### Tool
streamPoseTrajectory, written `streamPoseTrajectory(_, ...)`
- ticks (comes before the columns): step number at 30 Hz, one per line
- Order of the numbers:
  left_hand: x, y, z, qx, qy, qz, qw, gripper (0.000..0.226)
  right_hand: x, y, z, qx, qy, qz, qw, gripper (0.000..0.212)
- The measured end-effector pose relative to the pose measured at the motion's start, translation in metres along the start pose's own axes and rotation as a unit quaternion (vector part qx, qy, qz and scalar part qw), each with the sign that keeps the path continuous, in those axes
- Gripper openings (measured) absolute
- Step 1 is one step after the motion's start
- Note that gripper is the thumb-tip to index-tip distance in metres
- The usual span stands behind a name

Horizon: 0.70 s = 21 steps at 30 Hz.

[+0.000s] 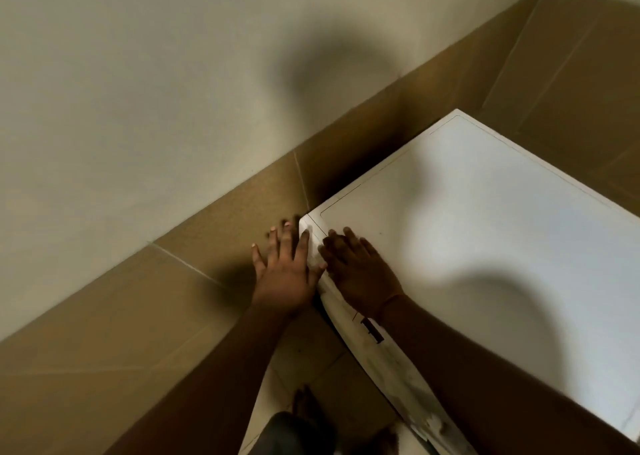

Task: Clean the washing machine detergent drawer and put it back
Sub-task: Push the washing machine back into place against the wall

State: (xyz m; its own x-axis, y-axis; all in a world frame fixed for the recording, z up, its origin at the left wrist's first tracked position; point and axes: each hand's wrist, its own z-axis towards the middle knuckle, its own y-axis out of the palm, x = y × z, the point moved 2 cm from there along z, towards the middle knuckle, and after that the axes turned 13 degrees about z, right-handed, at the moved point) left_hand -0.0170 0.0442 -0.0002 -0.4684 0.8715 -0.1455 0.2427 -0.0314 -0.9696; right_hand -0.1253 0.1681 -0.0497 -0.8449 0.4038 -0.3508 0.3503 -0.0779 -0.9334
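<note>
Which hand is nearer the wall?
Left. The left hand is off the washer's front corner, on the wall side; the right hand lies flat on the washer top, farther away.

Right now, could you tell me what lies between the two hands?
In the head view, the washing machine's front top corner lies between the left hand, with fingers straight at its front, and the right hand, flat on top.

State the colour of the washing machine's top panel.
White, seen in the head view: the washing machine's top panel under the right hand.
</note>
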Motion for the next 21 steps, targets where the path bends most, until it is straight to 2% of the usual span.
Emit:
streamPoseTrajectory(3,-0.006,0.002,-0.010,-0.003,-0.014,0.003,1.000,0.075,0.003,-0.013,0.018,0.021,0.117,0.041,0.992,0.057)
streamPoseTrajectory(4,-0.008,0.003,-0.011,-0.004,-0.015,0.002,1.000,0.075,-0.002,-0.014,0.025,0.017,0.132,0.048,0.990,0.059)
streamPoseTrajectory(7,-0.016,0.006,-0.008,-0.013,-0.010,-0.003,1.000,0.073,-0.023,-0.014,0.045,-0.049,0.005,0.023,0.999,0.065)
streamPoseTrajectory(8,-0.020,0.006,-0.003,-0.013,-0.008,-0.005,1.000,0.073,-0.022,-0.015,0.054,-0.058,-0.009,0.016,0.998,0.064)
streamPoseTrajectory(11,-0.030,0.005,0.015,-0.004,0.014,-0.002,1.000,0.075,-0.012,-0.022,0.078,-0.014,0.109,0.033,0.993,0.063)
streamPoseTrajectory(12,-0.034,0.003,0.023,0.003,0.027,-0.001,1.000,0.077,-0.014,-0.021,0.085,-0.007,0.122,0.036,0.992,0.065)
streamPoseTrajectory(15,-0.045,0.006,0.048,0.014,0.063,-0.007,0.998,0.090,-0.018,-0.018,0.092,-0.034,0.024,-0.006,0.999,0.061)
streamPoseTrajectory(16,-0.047,0.008,0.056,0.018,0.074,-0.011,0.997,0.089,-0.011,-0.020,0.092,-0.023,0.036,-0.001,0.999,0.057)
streamPoseTrajectory(19,-0.051,0.013,0.084,0.024,0.107,-0.011,0.994,0.078,0.017,-0.028,0.086,0.062,0.229,0.017,0.971,0.054)
streamPoseTrajectory(20,-0.050,0.014,0.091,0.028,0.126,-0.006,0.992,0.076,0.016,-0.024,0.080,0.069,0.240,0.008,0.968,0.053)
streamPoseTrajectory(21,-0.047,0.013,0.095,0.036,0.146,-0.001,0.989,0.076,0.011,-0.020,0.074,0.061,0.209,-0.007,0.976,0.053)
